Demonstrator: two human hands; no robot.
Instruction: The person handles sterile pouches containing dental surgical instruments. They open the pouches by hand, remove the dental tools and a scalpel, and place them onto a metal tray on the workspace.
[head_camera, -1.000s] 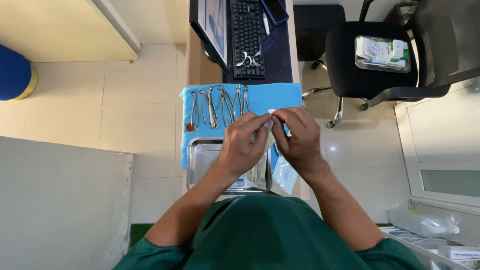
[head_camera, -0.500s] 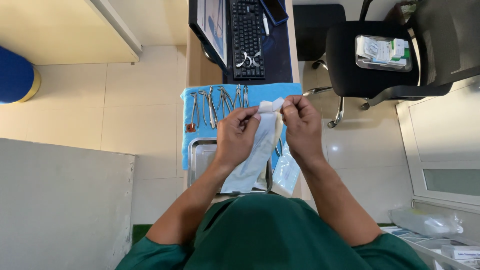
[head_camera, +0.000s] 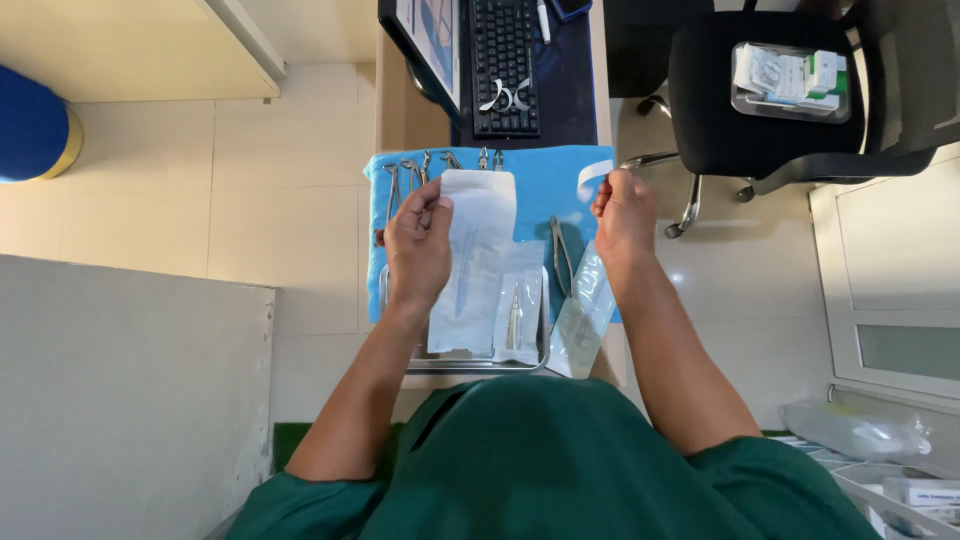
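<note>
My left hand (head_camera: 418, 243) holds a white paper sheet of a peeled sterilisation pouch (head_camera: 472, 262) by its upper left edge, hanging over a metal tray (head_camera: 470, 362). Clear of it to the right, my right hand (head_camera: 623, 214) pinches the clear film half of the pouch (head_camera: 585, 300), its top curling white above my fingers. A second sealed pouch with a slim instrument (head_camera: 516, 312) lies in the tray. On the blue drape (head_camera: 545, 190), forceps and other steel instruments (head_camera: 415, 172) are lined up, and one forceps (head_camera: 560, 252) lies between my hands.
A keyboard (head_camera: 505, 62) and monitor (head_camera: 432, 40) sit on the desk beyond the drape. A black chair (head_camera: 780, 95) carrying a tray of packets stands to the right. A blue bin (head_camera: 30, 122) is at far left, a grey surface at lower left.
My hands have pulled apart, peeling the pouch open into its paper sheet on the left and film on the right. A second pouch in the tray has come into view.
</note>
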